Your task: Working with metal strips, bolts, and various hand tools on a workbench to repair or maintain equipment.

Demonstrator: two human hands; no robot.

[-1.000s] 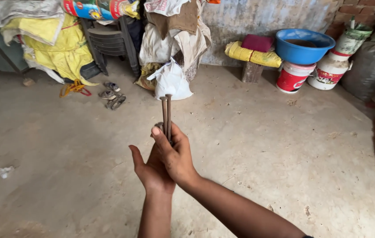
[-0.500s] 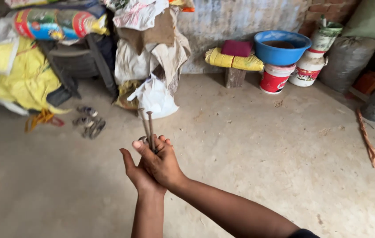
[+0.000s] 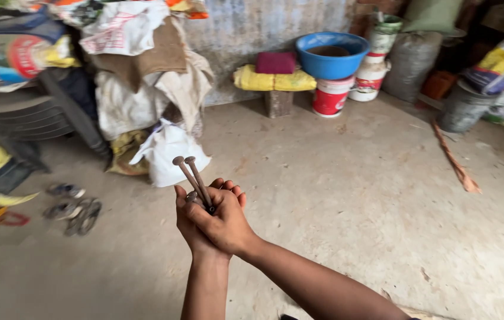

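Both hands are up front, low in the middle, pressed together. The right hand (image 3: 223,224) lies over the left hand (image 3: 196,228), fingers curled shut round the two big nails (image 3: 194,181). The left hand sits under & behind, its fingers half open, cupping the other. The nails stick up out of the fists, long way nearly upright but leaning up and to the left, flat round heads on top, side by side, almost touching. Their pointy ends are hidden in the hands.

Past the hands is bare concrete floor (image 3: 352,195). To the left lie sandals (image 3: 77,208), a bit blurry. Behind the nails sits a white sack (image 3: 166,155), tied shut, w/ a heap of cloths and bags (image 3: 139,65) above it.

Further back, by the wall, a blue basin (image 3: 331,54) rests on a red & white bucket (image 3: 330,96); inside the basin looks dark, can't tell what. Just beside it stand more white buckets (image 3: 373,74), stacked. A yellow bundle (image 3: 273,80) w/ a dark red cushion (image 3: 275,61) on top lies on a small block. Far right is a grey drum (image 3: 464,108).
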